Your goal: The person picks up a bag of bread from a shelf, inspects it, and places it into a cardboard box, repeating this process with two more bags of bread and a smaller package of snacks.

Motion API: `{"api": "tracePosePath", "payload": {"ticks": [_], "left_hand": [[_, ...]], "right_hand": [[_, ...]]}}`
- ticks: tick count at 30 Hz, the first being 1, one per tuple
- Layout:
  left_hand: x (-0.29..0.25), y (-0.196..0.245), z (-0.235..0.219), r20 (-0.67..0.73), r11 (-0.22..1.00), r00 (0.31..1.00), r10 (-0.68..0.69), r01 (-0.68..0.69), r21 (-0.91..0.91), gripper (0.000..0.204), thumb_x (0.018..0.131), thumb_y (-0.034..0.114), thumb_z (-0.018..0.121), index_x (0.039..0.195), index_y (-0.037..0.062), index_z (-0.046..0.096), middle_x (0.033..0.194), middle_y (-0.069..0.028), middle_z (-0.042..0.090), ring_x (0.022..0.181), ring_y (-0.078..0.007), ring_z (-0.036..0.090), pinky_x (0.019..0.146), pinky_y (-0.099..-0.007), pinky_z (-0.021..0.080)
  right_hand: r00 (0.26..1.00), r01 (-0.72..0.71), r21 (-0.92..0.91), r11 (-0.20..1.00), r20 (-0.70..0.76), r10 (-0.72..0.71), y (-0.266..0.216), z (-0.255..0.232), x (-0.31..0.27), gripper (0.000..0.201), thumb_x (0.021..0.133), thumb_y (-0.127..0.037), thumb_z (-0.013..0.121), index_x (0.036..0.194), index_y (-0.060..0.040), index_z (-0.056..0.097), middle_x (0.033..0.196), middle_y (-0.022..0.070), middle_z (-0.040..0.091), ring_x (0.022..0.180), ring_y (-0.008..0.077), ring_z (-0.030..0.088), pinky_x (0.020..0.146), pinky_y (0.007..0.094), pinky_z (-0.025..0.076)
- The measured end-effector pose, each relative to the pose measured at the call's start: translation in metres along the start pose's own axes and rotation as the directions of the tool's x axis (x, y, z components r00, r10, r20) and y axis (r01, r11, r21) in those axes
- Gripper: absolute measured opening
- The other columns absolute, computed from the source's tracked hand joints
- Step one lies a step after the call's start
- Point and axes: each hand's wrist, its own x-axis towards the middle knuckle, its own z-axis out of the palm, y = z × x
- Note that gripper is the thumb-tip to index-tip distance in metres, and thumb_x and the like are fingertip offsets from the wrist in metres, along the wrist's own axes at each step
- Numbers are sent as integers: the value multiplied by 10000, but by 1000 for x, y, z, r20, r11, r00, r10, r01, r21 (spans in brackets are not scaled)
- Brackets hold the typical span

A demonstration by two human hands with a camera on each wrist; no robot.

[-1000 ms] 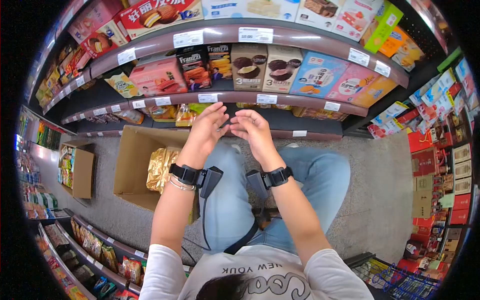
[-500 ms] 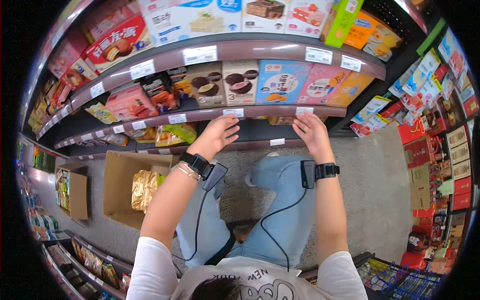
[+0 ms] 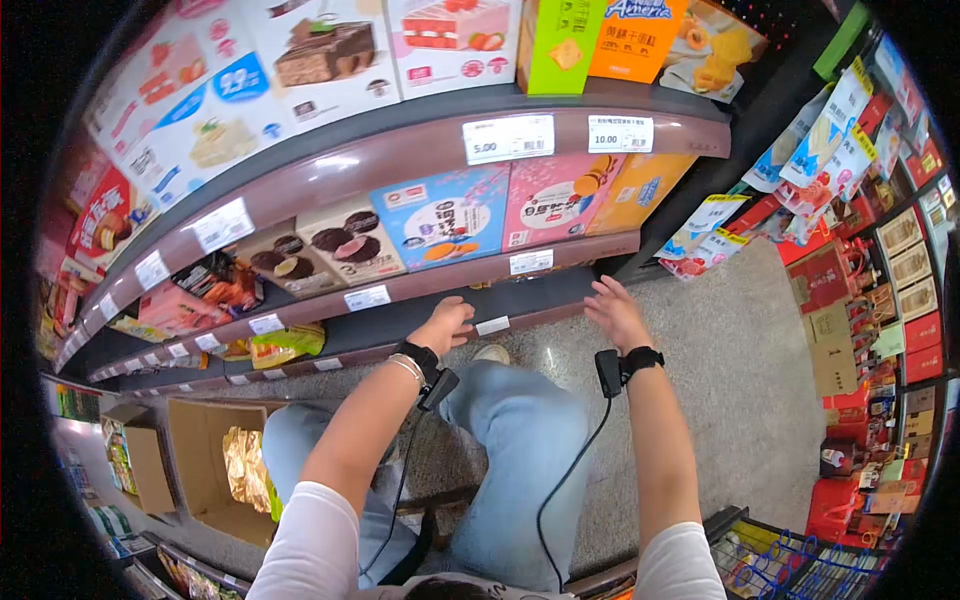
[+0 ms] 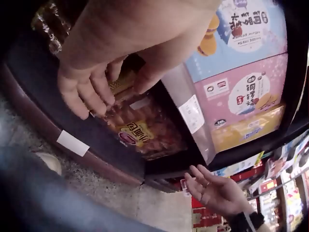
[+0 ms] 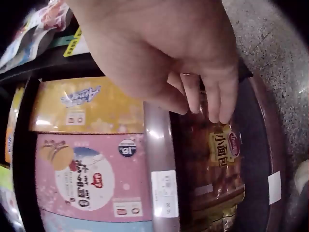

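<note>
My left hand (image 3: 442, 326) hovers in front of the bottom shelf, fingers loosely bent and holding nothing. In the left wrist view, its fingers overlap the near end of a clear bag of small breads (image 4: 157, 128) with a yellow label. My right hand (image 3: 618, 316) is held out at the shelf's right end, fingers spread and empty. From the right wrist, the same bread bag (image 5: 224, 166) lies on the dark shelf, partly behind that hand's fingertips. The left wrist view also shows the right hand (image 4: 217, 193) apart from the bag, palm partly visible.
Above, a shelf holds a blue box (image 3: 445, 215), a pink box (image 3: 555, 200) and a yellow box (image 3: 645, 195). A cardboard carton (image 3: 200, 480) with gold packages (image 3: 248, 465) stands on the floor at left. Hanging bags (image 3: 705, 235) flank the shelf's right end.
My view and body have shifted right along the shelf. The hands, close together at first, have spread apart and now reach towards the bottom shelf's right end. The carton is farther left.
</note>
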Motion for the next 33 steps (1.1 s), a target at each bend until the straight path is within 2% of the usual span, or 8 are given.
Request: {"api": "tracePosePath", "payload": {"ticks": [2,7,13,14,16,22,27,33], "left_hand": [[17,1,7,13,1000,1000,22,-22,12,650,827,223,560,1389,107,255,1278,-96,451,1109,-292,474,935,-473,382],[62,-7,12,5,984,994,113,-112,140,585,847,266,584,1351,126,323,1294,-99,452,1119,-276,478,901,-454,415],[89,-13,13,11,891,933,360,-348,291,576,839,268,615,1334,78,391,1315,-90,459,1128,-254,480,885,-409,435],[103,-21,8,78,736,847,525,-499,457,545,844,250,611,1319,73,410,1298,-93,474,1125,-244,483,889,-392,434],[112,-23,3,113,688,819,563,-540,484,528,844,236,613,1308,74,421,1284,-90,482,1121,-239,485,892,-384,433],[124,-17,-4,126,712,839,529,-520,471,476,842,193,616,1274,74,454,1244,-83,508,1110,-222,492,900,-362,429],[118,-17,-7,156,701,845,511,-515,493,435,841,157,619,1245,74,481,1211,-77,528,1100,-209,498,906,-344,426],[112,-23,-3,88,812,863,498,-499,302,410,816,101,645,1202,69,509,1160,-63,554,1071,-193,513,912,-326,424]], "right_hand": [[998,48,-187,981,-30,-54,3,-1,25,614,820,10,509,1388,-59,286,1398,122,360,1106,298,511,864,378,465],[966,193,-626,756,-12,-257,19,-24,97,718,760,-52,597,1395,-55,263,1361,174,418,1165,314,478,903,339,426],[922,241,-761,602,-13,-386,48,-65,163,783,746,-102,642,1394,-27,210,1242,202,515,1136,318,507,939,354,396],[928,263,-725,636,10,-372,49,-69,170,757,751,-103,639,1384,-21,233,1249,202,510,1143,318,502,945,353,393],[936,298,-646,703,53,-348,48,-70,178,705,760,-104,633,1363,-10,279,1263,201,498,1157,316,494,957,350,389],[714,528,-799,289,233,-660,49,-71,201,525,737,-34,649,1220,10,446,1124,131,574,1088,241,522,891,331,432],[918,311,-725,615,63,-390,14,-46,156,572,688,-44,696,1206,10,460,1132,105,570,1042,214,543,859,324,447],[918,346,-632,694,75,-389,21,-41,122,682,598,-21,775,1198,-7,451,1136,109,561,1053,211,541,895,323,432]]}}
